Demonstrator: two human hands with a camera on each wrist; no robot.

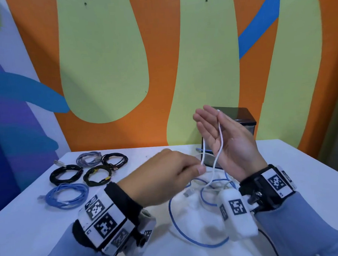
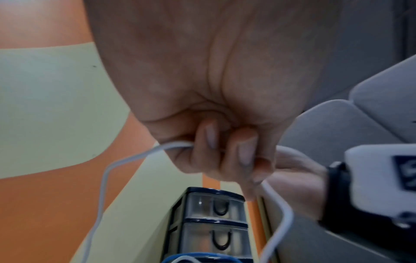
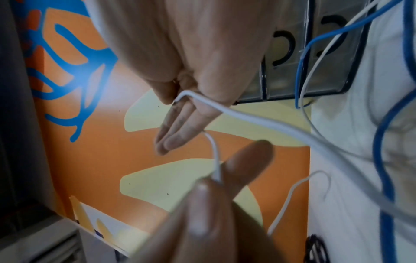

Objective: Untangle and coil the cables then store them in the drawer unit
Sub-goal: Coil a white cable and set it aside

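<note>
A thin white cable hangs over my raised right hand, clamped between the thumb and the straight fingers. One strand drops across the palm to the table. The other strand runs down to my left hand, which pinches it between thumb and forefinger just below the right hand. The left wrist view shows the left hand curled round the white cable. The right wrist view shows the right hand with the white cable hooked at the thumb. The dark drawer unit stands behind the right hand, drawers closed.
A loose blue cable tangles with the white one on a white cloth under my hands. At the table's left lie a blue coil, black coils and a grey coil. The white table meets a painted wall.
</note>
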